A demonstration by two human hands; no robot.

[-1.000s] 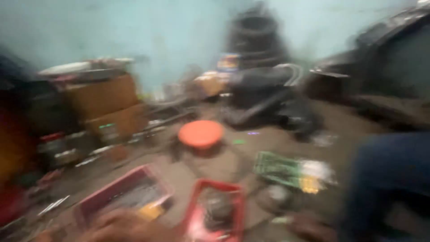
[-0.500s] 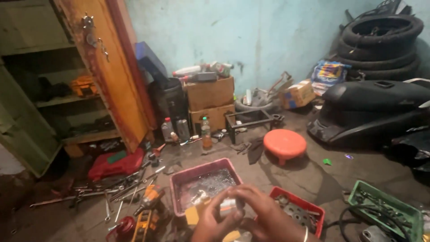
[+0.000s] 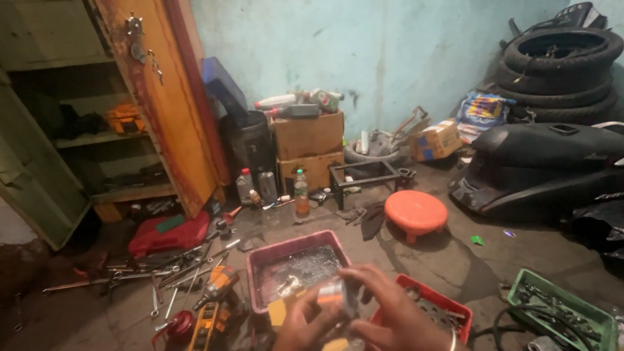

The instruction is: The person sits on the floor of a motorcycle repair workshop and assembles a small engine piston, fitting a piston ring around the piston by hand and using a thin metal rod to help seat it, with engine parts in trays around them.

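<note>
Both hands, left hand and right hand, clench a small metal part over the pink tray; inspection appears under way, next calling for steady turning.

Far beyond the grip, against the blue wall, two brown cardboard boxes stand stacked — bottles lie across the top one. To their right, further back still, a smaller box in tan and blue sits tilted on the floor, and past it leans a printed bag — blue, white and orange — beside the tyres.
</note>
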